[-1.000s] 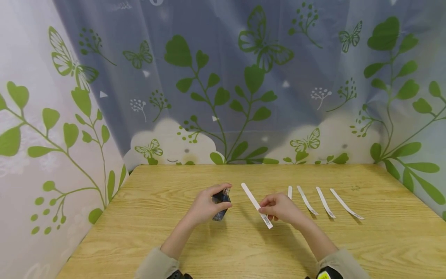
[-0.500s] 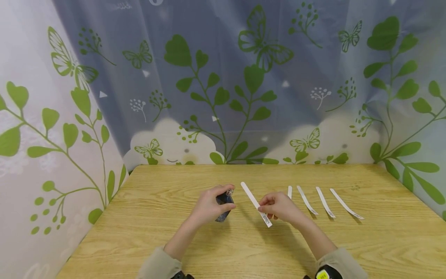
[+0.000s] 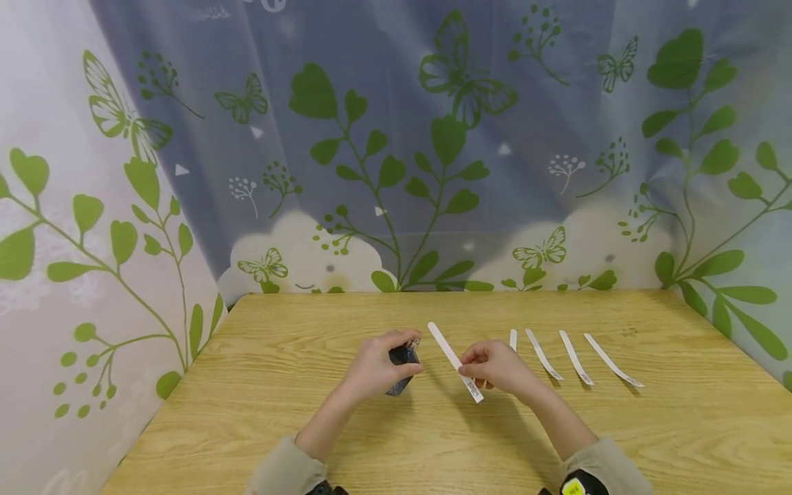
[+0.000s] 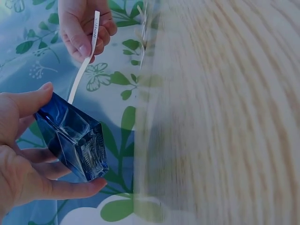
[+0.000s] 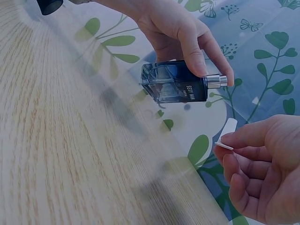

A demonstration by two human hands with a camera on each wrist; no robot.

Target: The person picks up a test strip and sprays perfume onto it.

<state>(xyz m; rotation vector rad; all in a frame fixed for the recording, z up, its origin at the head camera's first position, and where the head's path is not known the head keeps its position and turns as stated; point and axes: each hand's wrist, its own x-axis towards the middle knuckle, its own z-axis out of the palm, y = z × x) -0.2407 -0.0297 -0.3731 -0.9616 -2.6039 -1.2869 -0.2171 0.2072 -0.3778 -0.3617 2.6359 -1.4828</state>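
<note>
A dark blue glass perfume bottle [image 3: 403, 355] is gripped in my left hand [image 3: 370, 370], tilted and raised over the table. The right wrist view shows its silver spray nozzle [image 5: 215, 81], with my index fingertip on the end of it and the thumb on the bottle's side. My right hand [image 3: 500, 370] pinches a white paper test strip [image 3: 442, 344] near its lettered end. The strip's rounded end points up and left, close to the nozzle but apart from it. From the left wrist, the bottle's thick glass base [image 4: 93, 154] faces the camera.
Several more white paper strips [image 3: 575, 357] lie in a row on the wooden table [image 3: 297, 323], right of my right hand, which partly hides the nearest one. A curtain printed with leaves and butterflies [image 3: 346, 172] hangs behind the table's far edge.
My left hand has shifted a little to the right with the perfume bottle, nearer the strip, and the bottle leans more. The right hand and its strip have hardly moved.
</note>
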